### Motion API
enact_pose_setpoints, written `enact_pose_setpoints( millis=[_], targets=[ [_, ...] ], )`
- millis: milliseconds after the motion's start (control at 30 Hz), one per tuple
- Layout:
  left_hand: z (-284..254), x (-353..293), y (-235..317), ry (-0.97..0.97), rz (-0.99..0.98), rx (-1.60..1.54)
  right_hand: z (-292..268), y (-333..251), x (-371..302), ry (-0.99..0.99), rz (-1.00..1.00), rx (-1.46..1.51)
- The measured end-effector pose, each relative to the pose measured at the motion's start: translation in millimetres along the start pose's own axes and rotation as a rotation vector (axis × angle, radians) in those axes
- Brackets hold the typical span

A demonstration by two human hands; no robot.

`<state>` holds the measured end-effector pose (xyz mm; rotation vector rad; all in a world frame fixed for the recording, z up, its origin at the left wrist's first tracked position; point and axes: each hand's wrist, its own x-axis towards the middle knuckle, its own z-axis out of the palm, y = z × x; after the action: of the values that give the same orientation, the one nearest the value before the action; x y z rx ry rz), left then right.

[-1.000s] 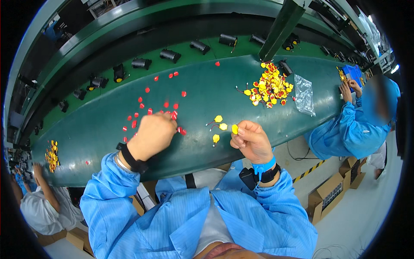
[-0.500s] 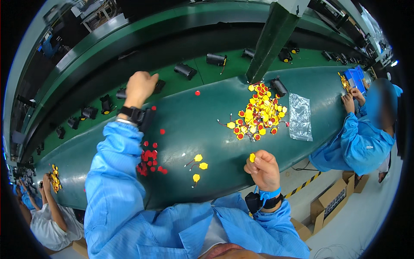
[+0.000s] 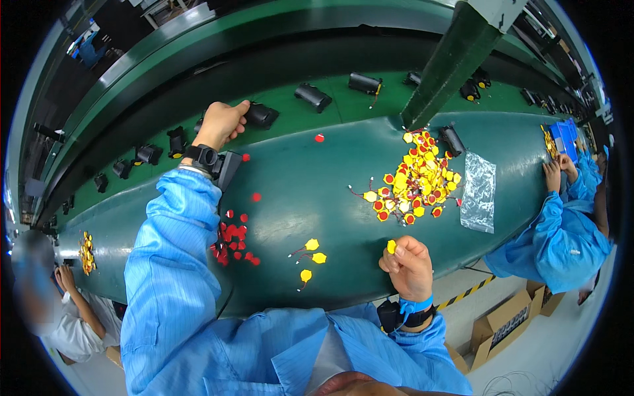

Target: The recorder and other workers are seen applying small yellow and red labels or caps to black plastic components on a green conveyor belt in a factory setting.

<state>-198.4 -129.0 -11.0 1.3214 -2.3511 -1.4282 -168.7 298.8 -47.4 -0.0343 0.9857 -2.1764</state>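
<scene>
My left hand (image 3: 222,125) reaches over the green conveyor at the far left, its fingers closed at the left end of a black housing (image 3: 262,116). Beside that wrist is another dark box-like piece (image 3: 228,169). My right hand (image 3: 411,266) is above the near edge of the green work surface (image 3: 277,162), pinching a small yellow disc (image 3: 391,247) between thumb and finger. Between my arms lie several yellow discs with thin wires (image 3: 319,258). Loose red round pieces (image 3: 231,234) are scattered beside my left forearm.
A heap of yellow and red discs (image 3: 422,175) lies right of centre, beside a black housing (image 3: 452,140) and a clear plastic bag (image 3: 479,191). A green post (image 3: 449,69) rises behind. More housings (image 3: 312,97) line the conveyor. Co-workers sit at both ends; cardboard boxes (image 3: 502,323) stand right.
The view has shifted slightly. My left hand has come to the end of the black housing, with its fingers turned to the right. My right hand keeps its pinch on the yellow disc.
</scene>
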Motion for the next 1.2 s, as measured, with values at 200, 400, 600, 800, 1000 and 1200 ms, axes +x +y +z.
enact_pose_setpoints(
  millis=[200,400,600,800,1000,1200],
  targets=[
    [-42.9,-5.3,-22.3,0.242,0.152,0.241,-1.2,1.4,-7.7,0.031,0.0,-0.019],
    [-57.7,-19.6,-43.6,0.311,0.072,0.353,-4.8,3.3,-2.0,0.031,0.009,-0.007],
    [-44.1,-6.5,-39.0,0.266,0.023,0.237,-0.5,3.2,2.2,0.025,-0.003,-0.054],
    [-22.3,15.8,-52.3,0.025,-0.202,-0.732,9.8,7.4,-8.9,0.059,0.013,-0.063],
    [-29.2,-81.2,-17.1,-0.069,0.329,-0.44,43.2,4.8,-20.5,-0.004,-0.091,-0.223],
    [-14.6,-182.7,-40.6,-0.226,0.42,-0.475,105.6,11.8,-6.0,-0.145,-0.114,-0.428]
  ],
)
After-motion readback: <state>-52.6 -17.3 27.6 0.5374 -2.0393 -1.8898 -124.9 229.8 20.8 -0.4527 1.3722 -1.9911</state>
